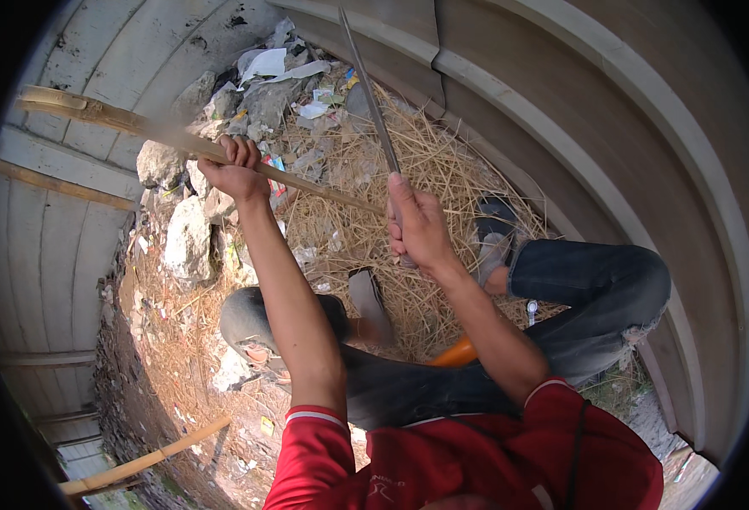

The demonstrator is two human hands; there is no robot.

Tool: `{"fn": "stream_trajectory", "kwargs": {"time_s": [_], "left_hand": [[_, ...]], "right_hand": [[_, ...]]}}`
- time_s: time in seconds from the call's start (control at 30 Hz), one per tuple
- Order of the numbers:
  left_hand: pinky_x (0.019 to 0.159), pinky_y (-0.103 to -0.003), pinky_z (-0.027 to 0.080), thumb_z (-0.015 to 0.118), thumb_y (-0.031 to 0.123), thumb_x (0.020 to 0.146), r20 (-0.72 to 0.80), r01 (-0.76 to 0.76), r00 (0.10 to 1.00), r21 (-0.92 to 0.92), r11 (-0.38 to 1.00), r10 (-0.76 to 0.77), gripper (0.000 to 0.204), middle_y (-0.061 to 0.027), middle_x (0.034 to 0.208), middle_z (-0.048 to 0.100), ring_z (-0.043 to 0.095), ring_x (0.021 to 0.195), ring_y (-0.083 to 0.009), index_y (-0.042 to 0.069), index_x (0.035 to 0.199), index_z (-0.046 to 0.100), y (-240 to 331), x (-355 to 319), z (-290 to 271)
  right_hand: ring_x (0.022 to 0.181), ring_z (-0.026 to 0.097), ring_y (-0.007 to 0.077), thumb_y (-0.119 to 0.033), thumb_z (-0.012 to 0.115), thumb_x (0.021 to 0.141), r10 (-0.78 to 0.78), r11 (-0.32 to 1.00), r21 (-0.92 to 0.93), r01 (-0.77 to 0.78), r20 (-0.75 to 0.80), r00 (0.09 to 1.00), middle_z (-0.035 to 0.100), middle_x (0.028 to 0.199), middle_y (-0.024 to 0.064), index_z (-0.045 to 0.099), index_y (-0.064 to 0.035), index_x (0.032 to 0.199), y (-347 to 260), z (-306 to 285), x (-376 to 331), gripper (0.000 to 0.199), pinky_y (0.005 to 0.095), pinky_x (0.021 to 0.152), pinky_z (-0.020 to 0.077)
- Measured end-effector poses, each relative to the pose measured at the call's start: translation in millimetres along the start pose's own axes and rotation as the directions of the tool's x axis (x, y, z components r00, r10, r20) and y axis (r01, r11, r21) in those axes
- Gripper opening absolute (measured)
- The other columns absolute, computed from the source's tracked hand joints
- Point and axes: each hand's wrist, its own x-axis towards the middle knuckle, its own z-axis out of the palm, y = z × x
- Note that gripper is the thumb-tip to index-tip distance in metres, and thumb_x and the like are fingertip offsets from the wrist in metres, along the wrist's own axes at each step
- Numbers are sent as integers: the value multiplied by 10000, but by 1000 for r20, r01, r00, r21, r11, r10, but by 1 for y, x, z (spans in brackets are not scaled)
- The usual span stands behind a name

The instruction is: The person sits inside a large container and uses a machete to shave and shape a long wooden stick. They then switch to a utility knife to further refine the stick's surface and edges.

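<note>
My left hand (pixel 237 168) is closed around a long split bamboo pole (pixel 315 189), which slants from the upper left down toward the middle. In my right hand (pixel 417 225) is a long-bladed knife (pixel 368 93), its narrow dark blade pointing up and away from me. The pole's near end reaches close to my right fist; whether it touches the knife's handle, I cannot tell. Below both hands lies a bed of dry straw (pixel 425 293). My bent knees and grey shoes frame this spot.
Pale rocks (pixel 189 238) and scraps of litter (pixel 264 66) lie to the left and far side. A ribbed metal wall (pixel 646 127) curves along the right, and a panelled wall (pixel 43 238) stands left. Another bamboo pole (pixel 153 455) is at lower left. Something orange (pixel 455 351) shows under my leg.
</note>
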Motion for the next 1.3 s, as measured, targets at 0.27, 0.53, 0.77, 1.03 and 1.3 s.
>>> {"fn": "stream_trajectory", "kwargs": {"time_s": [0.27,0.53,0.77,1.03,1.3], "left_hand": [[462,-256,187,225,552,1003,108,84,990,57,995,-90,536,36,535,238,161,474,-105,149,656,292,-6,-6,43],[458,-265,192,185,574,962,244,177,954,17,984,-176,538,49,507,238,148,453,-104,163,634,297,6,-7,10],[461,-263,184,210,564,978,289,202,937,9,979,-196,538,48,517,245,159,473,-103,161,636,309,-1,-4,34],[457,-263,177,214,596,962,221,183,958,30,983,-185,546,52,504,225,142,458,-104,169,633,294,3,-18,14],[459,-272,188,223,578,965,169,170,971,11,985,-169,545,42,509,238,144,448,-108,155,628,288,5,-7,25]], "right_hand": [[429,422,89,-541,555,999,102,994,-41,-103,-46,994,419,561,-20,467,-96,748,91,1,-47,519,291,398,372],[401,413,79,-641,498,993,130,990,-50,-131,-25,991,406,541,-15,474,-89,762,-7,-10,-26,600,286,389,397],[499,456,93,-521,523,1023,-380,925,-50,378,-70,922,456,614,20,478,-63,824,99,4,-29,501,287,439,381],[477,448,81,-556,526,1013,472,878,-50,-475,-72,879,428,581,-7,440,-97,778,121,-27,-24,523,265,410,366],[493,525,156,-503,554,1003,-359,899,-296,323,-75,930,527,585,51,605,-15,932,174,-11,-10,496,342,516,454]]}}
